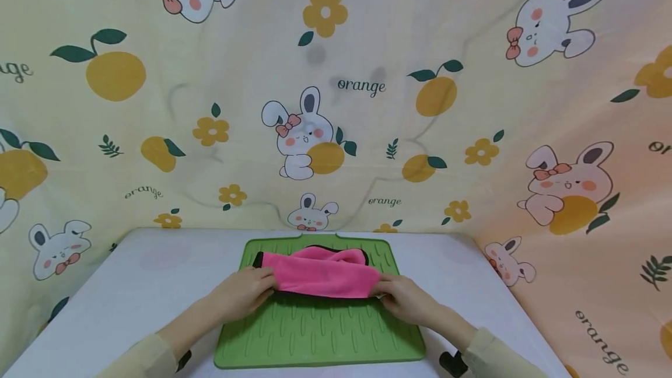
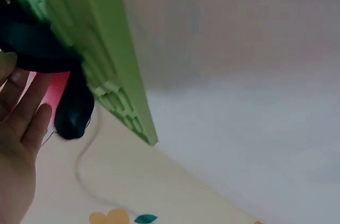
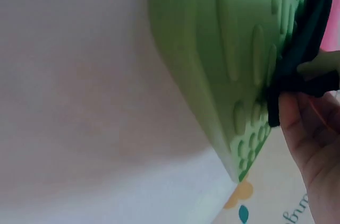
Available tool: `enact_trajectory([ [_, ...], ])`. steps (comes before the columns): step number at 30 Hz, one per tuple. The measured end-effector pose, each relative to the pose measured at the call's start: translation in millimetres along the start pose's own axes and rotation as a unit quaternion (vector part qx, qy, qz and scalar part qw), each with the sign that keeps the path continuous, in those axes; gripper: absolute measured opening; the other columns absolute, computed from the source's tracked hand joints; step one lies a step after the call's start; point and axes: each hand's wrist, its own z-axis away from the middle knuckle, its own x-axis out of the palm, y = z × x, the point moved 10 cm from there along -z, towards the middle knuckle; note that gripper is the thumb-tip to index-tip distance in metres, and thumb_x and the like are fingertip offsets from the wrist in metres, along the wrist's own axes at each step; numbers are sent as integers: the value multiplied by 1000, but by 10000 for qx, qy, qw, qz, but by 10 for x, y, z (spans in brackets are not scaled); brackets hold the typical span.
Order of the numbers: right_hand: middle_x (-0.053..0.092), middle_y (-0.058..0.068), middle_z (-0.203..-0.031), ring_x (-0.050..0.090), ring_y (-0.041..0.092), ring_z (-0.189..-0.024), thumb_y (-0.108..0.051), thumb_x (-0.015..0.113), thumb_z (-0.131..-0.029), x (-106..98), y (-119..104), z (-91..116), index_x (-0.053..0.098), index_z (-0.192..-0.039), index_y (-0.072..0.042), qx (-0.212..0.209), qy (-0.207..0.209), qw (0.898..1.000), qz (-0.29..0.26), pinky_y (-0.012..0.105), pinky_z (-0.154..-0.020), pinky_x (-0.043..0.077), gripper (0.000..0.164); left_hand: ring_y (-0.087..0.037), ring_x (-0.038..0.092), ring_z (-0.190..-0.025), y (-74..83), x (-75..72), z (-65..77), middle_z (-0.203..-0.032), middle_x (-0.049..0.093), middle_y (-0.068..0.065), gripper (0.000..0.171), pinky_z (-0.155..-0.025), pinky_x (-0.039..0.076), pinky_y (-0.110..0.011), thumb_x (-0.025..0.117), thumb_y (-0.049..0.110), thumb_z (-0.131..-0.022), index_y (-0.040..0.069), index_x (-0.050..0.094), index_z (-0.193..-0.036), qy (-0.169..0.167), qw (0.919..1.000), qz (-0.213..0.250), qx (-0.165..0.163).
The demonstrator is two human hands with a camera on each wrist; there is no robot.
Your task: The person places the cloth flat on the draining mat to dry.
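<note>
A pink cloth piece with black edging [image 1: 325, 277] is held in a folded band over the green ribbed mat [image 1: 320, 337]. Its exact kind is unclear. At its left end my left hand [image 1: 245, 291] pinches the cloth; in the left wrist view the thumb lies over the black part [image 2: 40, 49] and the fingers [image 2: 32, 107] are under it. My right hand [image 1: 408, 301] grips the opposite end, thumb and fingers on either side of the black edge [image 3: 297, 65] in the right wrist view. Behind the front band, a looped pink fold stands up. Some fingertips are hidden by the cloth.
The mat lies on a white table [image 1: 178, 267], its raised rim and ridges showing. Behind the table hangs a cream curtain [image 1: 252, 74] printed with rabbits and oranges, which continues down the right side. Dark straps [image 1: 452, 363] show near the wrists.
</note>
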Motion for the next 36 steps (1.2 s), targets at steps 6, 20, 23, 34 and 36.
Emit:
enact_trajectory([
  [6, 64, -5, -95, 62, 10, -85, 5, 62, -83, -63, -43, 89, 71, -99, -13, -184, -19, 9994, -290, 22, -72, 53, 25, -5, 59, -69, 62, -123, 77, -93, 56, 8, 11, -59, 51, -21, 70, 12, -85, 16, 65, -94, -28, 9992, 389, -61],
  [20, 62, -7, -95, 58, 2, -87, 5, 65, -83, -84, -367, 318, 71, -101, -18, -641, -46, 9954, -716, 18, -73, 51, 30, 4, 55, -72, 348, -231, 338, -90, 54, 14, 15, -61, 46, -11, 70, 10, -84, 21, 66, -94, 77, 9935, 1116, 216],
  [23, 62, -8, -94, 58, 2, -87, 5, 66, -82, -64, -449, 357, 71, -100, -18, -805, -31, 9938, -762, 16, -72, 50, 30, 6, 53, -72, 404, -231, 399, -89, 53, 14, 16, -62, 44, -7, 70, 10, -85, 21, 66, -95, 58, 9919, 1236, 296],
  [34, 62, -7, -96, 56, -1, -87, 1, 65, -85, 80, -572, 460, 71, -102, -18, -735, -551, 9884, -1212, 14, -72, 50, 26, 7, 51, -76, 518, -165, 546, -89, 57, 17, 12, -66, 44, -8, 66, 17, -90, 25, 68, -98, -478, 9818, 1816, 275],
  [36, 61, -8, -96, 55, -1, -85, 0, 66, -86, 106, -576, 476, 71, -103, -19, -720, -618, 9875, -1256, 13, -71, 49, 26, 7, 51, -76, 533, -160, 564, -88, 56, 18, 8, -65, 43, -8, 66, 19, -89, 25, 68, -95, -468, 9817, 1820, 315],
])
